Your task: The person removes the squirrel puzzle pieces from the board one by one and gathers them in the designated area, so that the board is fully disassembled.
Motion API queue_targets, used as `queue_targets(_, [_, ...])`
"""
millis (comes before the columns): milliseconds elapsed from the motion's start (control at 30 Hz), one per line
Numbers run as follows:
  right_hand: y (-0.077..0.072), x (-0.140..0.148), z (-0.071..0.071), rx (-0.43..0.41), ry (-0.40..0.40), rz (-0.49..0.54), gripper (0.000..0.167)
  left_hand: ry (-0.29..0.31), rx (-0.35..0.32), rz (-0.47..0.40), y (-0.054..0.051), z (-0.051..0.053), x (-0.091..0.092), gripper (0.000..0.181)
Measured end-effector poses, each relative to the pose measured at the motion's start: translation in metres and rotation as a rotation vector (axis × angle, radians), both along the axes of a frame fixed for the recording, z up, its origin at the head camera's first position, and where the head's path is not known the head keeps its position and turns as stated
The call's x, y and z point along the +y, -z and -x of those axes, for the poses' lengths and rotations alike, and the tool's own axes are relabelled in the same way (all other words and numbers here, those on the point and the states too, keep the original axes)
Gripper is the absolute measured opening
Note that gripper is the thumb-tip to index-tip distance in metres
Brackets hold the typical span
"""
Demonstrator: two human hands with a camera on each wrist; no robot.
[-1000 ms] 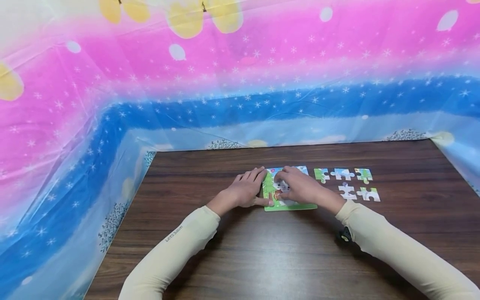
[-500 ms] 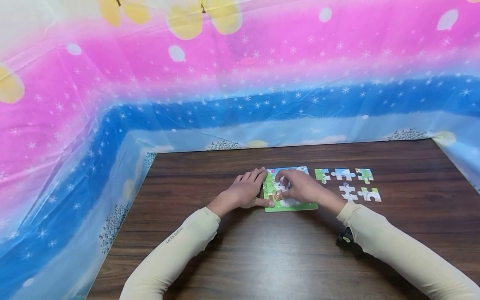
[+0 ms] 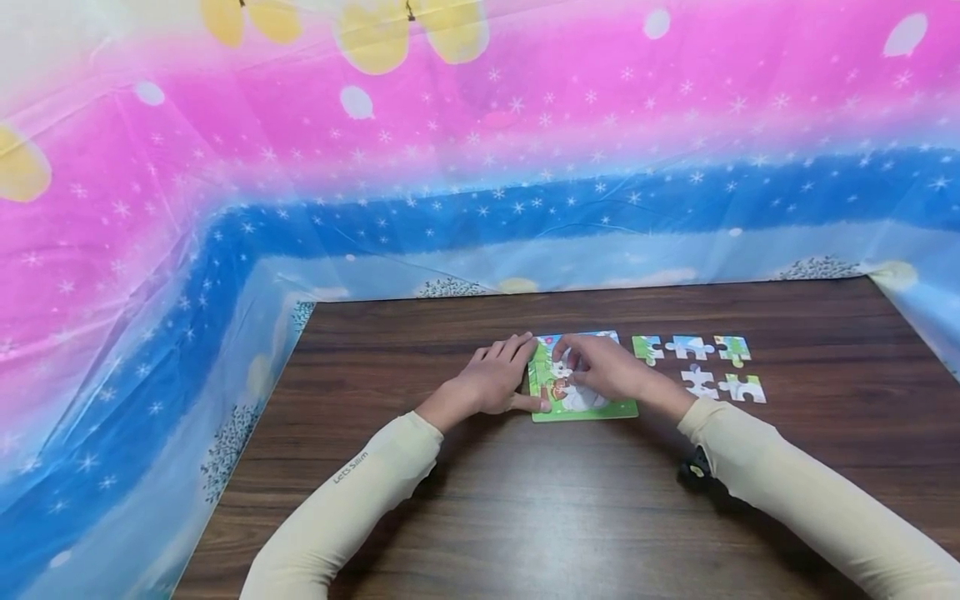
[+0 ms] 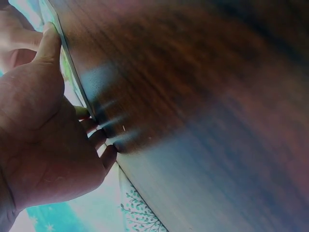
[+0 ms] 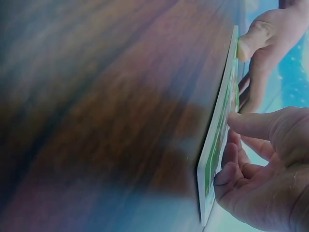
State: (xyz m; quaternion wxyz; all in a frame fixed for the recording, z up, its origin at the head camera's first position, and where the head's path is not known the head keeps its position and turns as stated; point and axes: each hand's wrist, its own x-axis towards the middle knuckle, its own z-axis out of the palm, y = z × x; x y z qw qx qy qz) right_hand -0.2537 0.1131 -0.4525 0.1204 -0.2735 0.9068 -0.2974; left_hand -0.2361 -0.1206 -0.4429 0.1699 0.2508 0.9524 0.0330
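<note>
A puzzle board [image 3: 622,409] with a green border and a picture of a white animal lies flat on the table. My left hand [image 3: 491,379] is at its left side, thumb on the lower left corner of the board, fingers spread along the left edge. In the left wrist view, that hand [image 4: 38,130] has its fingertips at the table surface. Over the board's middle is my right hand [image 3: 603,367], fingers bent and thumb apart from them. The right wrist view shows this hand [image 5: 270,164] touching the picture, with no loose piece visible in it.
Several loose puzzle pieces lie right of the board in two rows, among them a green one [image 3: 645,348] and a white one [image 3: 697,383]. A patterned cloth [image 3: 480,233] hangs behind the brown wooden table [image 3: 480,517].
The grey patch beneath my right hand has given way to white picture. My right fingers have loosened and shifted slightly over the board. My left hand stays in place.
</note>
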Motion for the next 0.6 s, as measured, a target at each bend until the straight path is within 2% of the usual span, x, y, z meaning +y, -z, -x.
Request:
queue_targets(200, [0.000,0.001,0.002,-0.007,0.001,0.004,0.028,0.003,0.001,-0.003,-0.003,0.000,0.001,0.105])
queue_targets(367, [-0.002,0.007,0.001,0.003,0.008,0.036,0.028,0.001,-0.013,-0.009,0.002,0.004,0.002,0.106])
queue_targets(500, [-0.004,0.019,0.001,0.006,0.026,0.083,0.029,-0.011,-0.023,-0.003,0.007,0.006,0.001,0.107])
queue_targets(600, [-0.006,0.034,-0.001,-0.011,0.049,0.121,0.029,-0.011,-0.019,-0.009,0.005,0.003,0.000,0.107])
